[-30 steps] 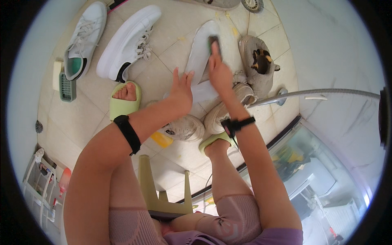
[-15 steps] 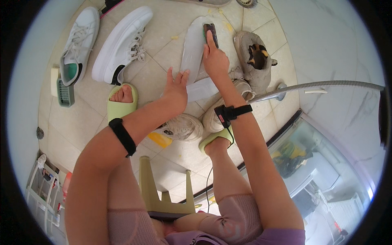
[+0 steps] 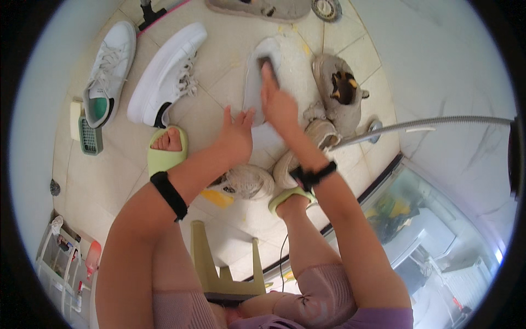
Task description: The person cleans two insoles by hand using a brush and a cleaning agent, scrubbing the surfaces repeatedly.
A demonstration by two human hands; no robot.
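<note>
Item: scrubbing step in hand, the right hand (image 3: 279, 104) gripping a dark brush (image 3: 267, 61) on a white shoe (image 3: 262, 88) lying on the tiled floor (image 3: 208, 109), the left hand (image 3: 236, 137) (fingers spread) pressing its near end; next stroke probably needing that steady brace.

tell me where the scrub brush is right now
In the head view, the dark scrub brush sits top centre under the right hand, pressed on the white shoe sole, left of the muddy beige shoe.
</note>
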